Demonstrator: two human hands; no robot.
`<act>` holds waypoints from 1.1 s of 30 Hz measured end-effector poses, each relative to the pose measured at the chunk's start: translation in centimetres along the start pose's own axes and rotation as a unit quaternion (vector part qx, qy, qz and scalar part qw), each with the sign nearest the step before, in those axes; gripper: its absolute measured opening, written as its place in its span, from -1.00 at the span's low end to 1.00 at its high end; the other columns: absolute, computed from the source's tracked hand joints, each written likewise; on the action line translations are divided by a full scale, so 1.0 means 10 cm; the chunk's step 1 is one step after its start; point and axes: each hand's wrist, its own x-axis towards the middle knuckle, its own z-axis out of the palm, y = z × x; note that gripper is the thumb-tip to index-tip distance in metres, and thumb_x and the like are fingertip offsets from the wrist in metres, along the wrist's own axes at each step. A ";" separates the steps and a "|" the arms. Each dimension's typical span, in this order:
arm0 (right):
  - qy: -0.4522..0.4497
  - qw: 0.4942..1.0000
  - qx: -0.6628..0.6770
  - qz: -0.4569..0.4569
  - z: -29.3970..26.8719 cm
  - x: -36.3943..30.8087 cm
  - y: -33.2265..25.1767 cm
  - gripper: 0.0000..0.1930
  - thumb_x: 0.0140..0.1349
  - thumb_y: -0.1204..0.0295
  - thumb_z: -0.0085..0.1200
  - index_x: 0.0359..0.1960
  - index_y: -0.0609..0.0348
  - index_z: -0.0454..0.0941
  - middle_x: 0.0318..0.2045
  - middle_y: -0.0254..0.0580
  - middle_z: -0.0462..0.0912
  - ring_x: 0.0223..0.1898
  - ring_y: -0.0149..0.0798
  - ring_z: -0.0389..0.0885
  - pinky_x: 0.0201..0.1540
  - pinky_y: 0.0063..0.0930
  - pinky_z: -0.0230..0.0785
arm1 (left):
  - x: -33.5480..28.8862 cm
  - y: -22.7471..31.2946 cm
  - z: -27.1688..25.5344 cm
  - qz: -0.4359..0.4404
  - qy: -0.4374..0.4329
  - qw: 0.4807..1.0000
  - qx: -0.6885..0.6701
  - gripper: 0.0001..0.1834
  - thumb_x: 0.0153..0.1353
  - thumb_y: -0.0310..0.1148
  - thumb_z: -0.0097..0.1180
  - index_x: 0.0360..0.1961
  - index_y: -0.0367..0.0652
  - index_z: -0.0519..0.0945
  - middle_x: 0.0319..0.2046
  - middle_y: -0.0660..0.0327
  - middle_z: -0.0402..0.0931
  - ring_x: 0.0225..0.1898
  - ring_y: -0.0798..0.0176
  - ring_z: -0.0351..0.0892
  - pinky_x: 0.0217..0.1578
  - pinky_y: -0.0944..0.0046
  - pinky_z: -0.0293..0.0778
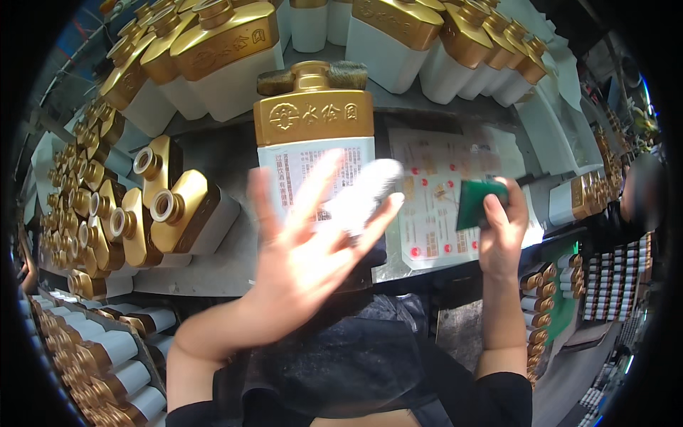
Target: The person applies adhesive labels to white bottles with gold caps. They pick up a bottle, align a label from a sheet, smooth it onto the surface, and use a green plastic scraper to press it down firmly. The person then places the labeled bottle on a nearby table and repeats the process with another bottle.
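Observation:
Right in front of me is a white bottle [313,128] with a gold shoulder and neck, printed small characters on its white face. My left hand [299,249] hovers over its lower part, fingers spread and somewhat blurred. One finger of that hand appears wrapped in something white [373,192]; whether it touches the bottle I cannot tell. To the right, my right hand [504,224] pinches a flat green scraper-like piece [477,203] between thumb and fingers. Beneath and beside it lies a sheet of printed labels [434,249] with red and gold marks.
Dark fuzzy pads [276,82] flank the bottle's neck. Gold-topped bottles [395,43] line the back of the grey table [213,274], with more [178,213] at left. Racks of bottles [107,356] stand lower left and right [615,285]. Another person [640,192] is at far right.

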 end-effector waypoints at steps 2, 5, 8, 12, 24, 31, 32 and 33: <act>-0.076 0.991 0.101 0.032 0.17 0.09 -0.04 -0.79 0.23 0.56 0.15 -0.11 0.22 0.47 -0.25 -0.32 0.57 -0.21 -0.51 0.52 -0.06 -0.62 0.36 | 0.21 0.01 0.14 0.036 -0.045 0.998 -0.007 -0.55 0.09 -0.31 0.12 0.07 0.05 0.60 0.34 0.25 0.29 0.50 0.01 -0.13 0.36 -0.34 -0.67; -0.131 0.984 0.120 0.018 0.23 0.10 0.00 -0.81 0.26 0.53 0.16 -0.12 0.23 0.48 -0.23 -0.31 0.58 -0.19 -0.50 0.54 -0.04 -0.60 0.39 | 0.37 -0.08 0.12 0.032 -0.030 0.999 -0.014 -0.78 0.06 -0.38 0.18 -0.21 0.06 0.63 0.28 0.27 0.38 0.49 0.03 -0.06 0.34 -0.41 -0.64; -0.127 0.984 0.109 0.057 0.11 0.04 0.02 -0.77 0.27 0.51 0.14 -0.08 0.23 0.44 -0.27 -0.35 0.56 -0.27 -0.55 0.49 -0.15 -0.69 0.35 | 0.17 -0.17 -0.15 -0.012 0.129 0.988 -0.089 -0.70 -0.09 -0.42 0.36 -0.27 0.04 0.61 0.19 0.11 0.44 0.36 -0.11 0.21 0.38 -0.41 -0.44; -0.106 0.974 0.103 0.172 -0.04 0.02 0.10 -0.70 0.27 0.40 0.15 -0.03 0.21 0.39 -0.30 -0.37 0.52 -0.36 -0.59 0.43 -0.28 -0.77 0.27 | -0.28 -0.26 -0.06 -0.181 0.168 0.959 -0.137 -0.36 -0.06 -0.39 0.41 0.10 -0.07 0.43 0.15 0.00 0.43 0.16 -0.14 0.43 0.30 -0.16 0.08; -0.284 0.931 -0.226 -0.047 0.99 0.43 0.08 -0.77 0.30 0.32 0.05 -0.25 0.21 0.66 -0.56 -0.28 0.59 -0.54 -0.51 0.47 -0.45 -0.54 0.28 | -0.51 -0.52 0.28 -0.302 0.047 0.915 -0.265 -0.35 0.17 -0.59 0.12 0.33 -0.13 0.33 0.21 -0.06 0.35 0.23 -0.02 0.36 0.21 0.15 0.26; -0.311 0.703 -0.537 -0.347 1.52 0.66 0.04 -0.71 0.17 0.26 0.22 -0.07 -0.03 0.61 -0.60 -0.19 0.60 -0.49 -0.09 0.61 -0.42 -0.28 0.45 | -0.99 -0.19 0.19 -0.437 0.083 0.784 -0.433 -0.32 0.35 -0.34 0.02 0.41 -0.31 0.09 0.26 -0.12 0.23 0.27 0.02 0.29 0.25 0.16 0.19; -0.311 0.675 -0.557 -0.372 1.58 0.65 0.08 -0.65 0.16 0.19 0.22 -0.05 0.00 0.58 -0.62 -0.15 0.58 -0.49 -0.08 0.63 -0.43 -0.23 0.45 | -0.99 -0.23 0.16 -0.508 0.040 0.664 -0.547 -0.33 0.39 -0.27 -0.02 0.42 -0.31 0.07 0.27 -0.07 0.23 0.25 0.09 0.29 0.25 0.17 0.20; -0.331 0.658 -0.580 -0.349 1.65 0.65 0.11 -0.63 0.16 0.18 0.22 -0.04 0.03 0.57 -0.61 -0.13 0.59 -0.48 -0.06 0.63 -0.42 -0.21 0.46 | -0.96 -0.32 0.23 -0.498 0.048 0.580 -0.643 -0.34 0.42 -0.18 -0.07 0.41 -0.29 0.08 0.29 -0.01 0.22 0.27 0.12 0.27 0.27 0.18 0.17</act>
